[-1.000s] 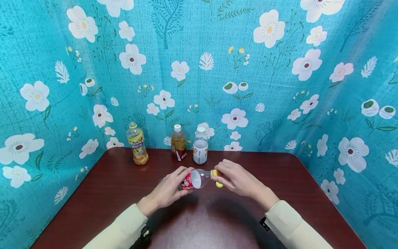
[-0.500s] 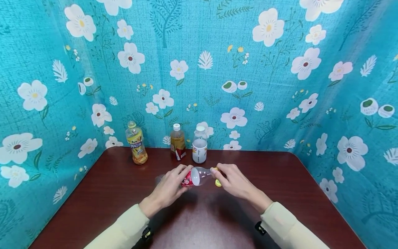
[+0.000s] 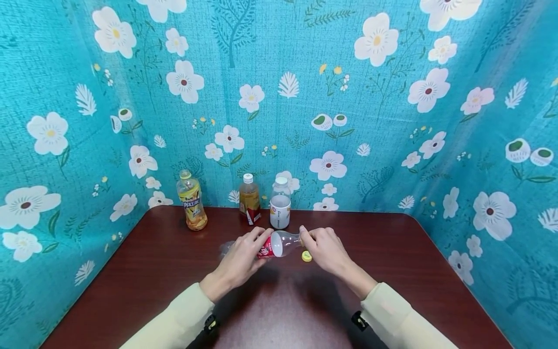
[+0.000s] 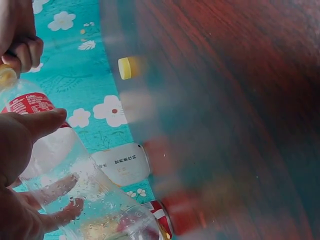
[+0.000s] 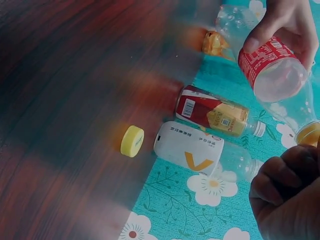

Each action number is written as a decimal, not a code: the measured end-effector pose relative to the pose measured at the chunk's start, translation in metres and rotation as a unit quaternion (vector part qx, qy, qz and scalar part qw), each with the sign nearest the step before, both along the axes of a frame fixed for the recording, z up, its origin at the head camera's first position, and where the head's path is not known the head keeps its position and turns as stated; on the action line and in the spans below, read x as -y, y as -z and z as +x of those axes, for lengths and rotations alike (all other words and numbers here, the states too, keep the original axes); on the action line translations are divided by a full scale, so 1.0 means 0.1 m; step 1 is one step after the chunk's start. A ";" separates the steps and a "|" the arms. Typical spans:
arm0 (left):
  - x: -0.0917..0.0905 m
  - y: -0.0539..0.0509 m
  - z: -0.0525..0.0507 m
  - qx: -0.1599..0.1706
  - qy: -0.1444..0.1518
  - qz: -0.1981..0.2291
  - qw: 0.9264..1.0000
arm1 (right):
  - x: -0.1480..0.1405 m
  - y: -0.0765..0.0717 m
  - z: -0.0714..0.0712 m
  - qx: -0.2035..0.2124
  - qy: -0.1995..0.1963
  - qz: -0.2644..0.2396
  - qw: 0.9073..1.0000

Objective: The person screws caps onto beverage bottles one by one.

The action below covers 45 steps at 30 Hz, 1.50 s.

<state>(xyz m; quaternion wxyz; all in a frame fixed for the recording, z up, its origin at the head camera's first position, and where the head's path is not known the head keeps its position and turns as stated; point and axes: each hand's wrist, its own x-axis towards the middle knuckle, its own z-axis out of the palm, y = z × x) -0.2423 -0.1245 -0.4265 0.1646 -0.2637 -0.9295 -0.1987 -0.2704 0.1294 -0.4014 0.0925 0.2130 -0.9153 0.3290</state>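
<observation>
Bottle (image 3: 287,242) held sideways, left hand (image 3: 240,254) curled round its body at red label (image 3: 265,248); right hand (image 3: 327,248), fingers curled, pinches yellowish neck end (image 5: 308,133); thin plastic may buckle if left squeezes too hard; neck may slip or jerk loose if right twists against weak hold; bottle lies between both grips, neck pointing into right fingers; loose yellow cap (image 3: 306,256) on table (image 3: 274,315), near right grip.

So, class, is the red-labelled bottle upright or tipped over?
Tipped over: the head view shows the red-labelled bottle sideways, neck toward the right hand.
</observation>
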 end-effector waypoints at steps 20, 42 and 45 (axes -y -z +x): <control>0.11 0.03 -0.01 0.035 0.016 0.001 0.999 | -0.24 0.03 -0.11 -0.011 -0.186 -0.085 0.979; 0.07 0.04 -0.01 0.045 0.004 0.007 0.999 | -0.17 0.01 -0.07 0.047 -0.136 -0.138 0.980; 0.06 0.04 -0.01 0.042 0.002 0.006 0.999 | -0.16 0.00 -0.06 0.063 -0.121 -0.145 0.980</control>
